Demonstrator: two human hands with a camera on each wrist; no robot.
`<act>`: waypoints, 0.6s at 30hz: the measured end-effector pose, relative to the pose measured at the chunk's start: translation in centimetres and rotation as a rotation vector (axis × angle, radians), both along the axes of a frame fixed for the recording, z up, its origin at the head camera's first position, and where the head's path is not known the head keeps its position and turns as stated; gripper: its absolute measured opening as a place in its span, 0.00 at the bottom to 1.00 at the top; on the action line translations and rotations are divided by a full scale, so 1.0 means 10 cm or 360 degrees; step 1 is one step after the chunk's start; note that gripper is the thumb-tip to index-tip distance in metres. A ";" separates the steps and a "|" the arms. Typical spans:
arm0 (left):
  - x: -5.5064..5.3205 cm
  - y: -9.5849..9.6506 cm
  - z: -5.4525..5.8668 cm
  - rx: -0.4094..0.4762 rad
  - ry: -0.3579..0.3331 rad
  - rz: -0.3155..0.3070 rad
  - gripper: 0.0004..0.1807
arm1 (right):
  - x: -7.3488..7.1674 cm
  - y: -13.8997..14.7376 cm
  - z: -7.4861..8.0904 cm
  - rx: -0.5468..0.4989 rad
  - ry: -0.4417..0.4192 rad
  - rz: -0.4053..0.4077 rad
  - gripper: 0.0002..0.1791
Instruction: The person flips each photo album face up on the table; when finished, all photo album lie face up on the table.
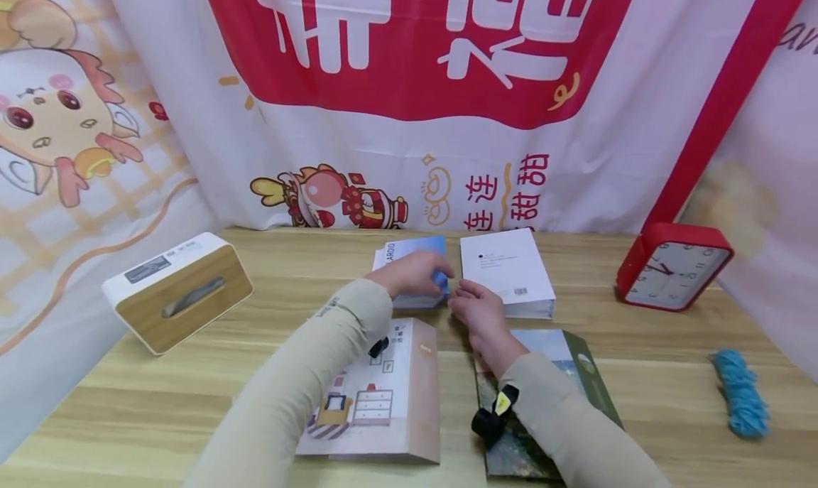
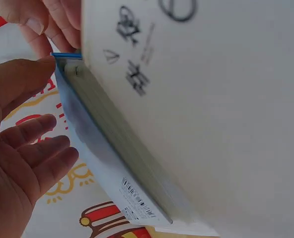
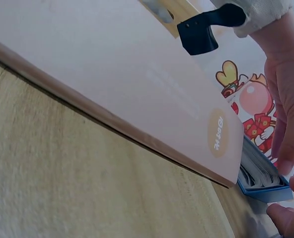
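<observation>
A blue photo album [image 1: 409, 302] with white lettering lies near the back of the table. My left hand [image 1: 415, 273] is over its right part, fingers relaxed and slightly bent. In the left wrist view, the left thumb meets a corner of the blue cover, with the other fingers spread apart below it. My right hand [image 1: 478, 312] is just right of the album, fingertips pointing toward the left hand. Thick layered pages show between the covers in the right wrist view, with the right fingers [image 3: 285, 215] close by the album's end.
A white album [image 1: 505, 264] lies behind the right hand. Two larger illustrated books, one pale [image 1: 399, 427] and one green [image 1: 591, 374], lie under the forearms. A white wood-fronted box [image 1: 185, 289] stands left; a red clock [image 1: 677, 268] and blue yarn [image 1: 741, 396] are right.
</observation>
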State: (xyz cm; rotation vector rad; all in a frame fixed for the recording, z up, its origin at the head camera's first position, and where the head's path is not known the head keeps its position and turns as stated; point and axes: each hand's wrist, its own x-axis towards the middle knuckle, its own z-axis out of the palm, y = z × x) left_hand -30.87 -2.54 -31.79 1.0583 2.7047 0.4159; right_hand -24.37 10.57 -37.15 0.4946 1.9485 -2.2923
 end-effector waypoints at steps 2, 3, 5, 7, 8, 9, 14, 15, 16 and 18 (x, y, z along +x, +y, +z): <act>0.00 0.01 -0.03 -0.0029 -0.0041 0.0030 0.23 | 0.00 -0.01 0.00 0.0017 -0.0018 0.0001 0.30; 0.00 0.02 -0.04 -0.0043 -0.0058 0.0043 0.23 | 0.00 -0.01 0.00 0.0021 -0.0027 0.0001 0.29; -0.01 0.04 -0.06 -0.0073 -0.0068 0.0053 0.23 | -0.01 -0.01 0.00 0.0022 -0.0032 -0.0002 0.29; -0.01 0.05 -0.07 -0.0094 -0.0073 0.0068 0.22 | -0.01 -0.01 -0.01 0.0021 -0.0035 -0.0010 0.29; -0.01 0.06 -0.07 -0.0105 -0.0072 0.0076 0.22 | -0.01 -0.01 -0.01 0.0022 -0.0032 -0.0015 0.29; -0.01 0.07 -0.07 -0.0112 -0.0071 0.0082 0.22 | -0.01 -0.01 -0.01 0.0024 -0.0031 -0.0018 0.29; -0.03 0.08 -0.07 -0.0152 -0.0068 0.0115 0.21 | -0.01 -0.01 0.00 0.0041 -0.0027 -0.0030 0.28; -0.03 0.08 -0.07 -0.0154 -0.0067 0.0120 0.20 | 0.00 -0.01 0.00 0.0046 -0.0030 -0.0030 0.28; -0.03 0.08 -0.06 -0.0155 -0.0067 0.0123 0.20 | 0.00 -0.01 0.00 0.0051 -0.0027 -0.0030 0.28; -0.04 0.08 -0.05 -0.0145 -0.0060 0.0120 0.20 | 0.01 -0.01 0.01 0.0059 -0.0019 -0.0032 0.28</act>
